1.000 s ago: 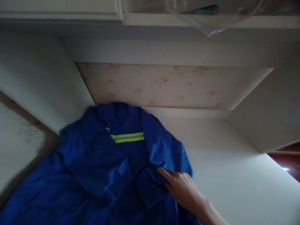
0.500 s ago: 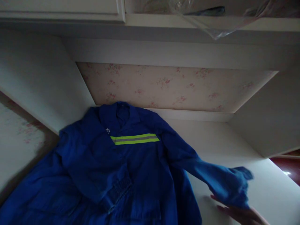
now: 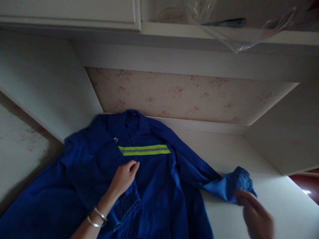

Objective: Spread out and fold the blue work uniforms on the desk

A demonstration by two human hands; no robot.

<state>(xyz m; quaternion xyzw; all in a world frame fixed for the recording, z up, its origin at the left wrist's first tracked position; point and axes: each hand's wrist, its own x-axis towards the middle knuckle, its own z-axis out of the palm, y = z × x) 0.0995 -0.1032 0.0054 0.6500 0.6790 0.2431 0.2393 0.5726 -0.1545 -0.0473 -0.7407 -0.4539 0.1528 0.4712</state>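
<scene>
blue work jacket [image 3: 154, 186] lies spread on the white surface [image 3: 249, 212], collar up against the floral back wall [image 3: 189, 94], its yellow-green stripe [image 3: 144, 150] across the chest. left hand [image 3: 123, 177] rests on the front just under that stripe, fingers curled loosely, two bangles [image 3: 97, 217] on the wrist. right hand [image 3: 256, 215], blurred, fingers spread, sits beside the outstretched sleeve cuff [image 3: 236, 184]; grip can't be told. clear plastic [image 3: 224, 30] hangs from the shelf above.

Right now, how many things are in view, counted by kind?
Blue jackets: 1
Hands, left hand and right hand: 2
Silver bracelets: 2
Plastic sheets: 1
Total: 6
</scene>
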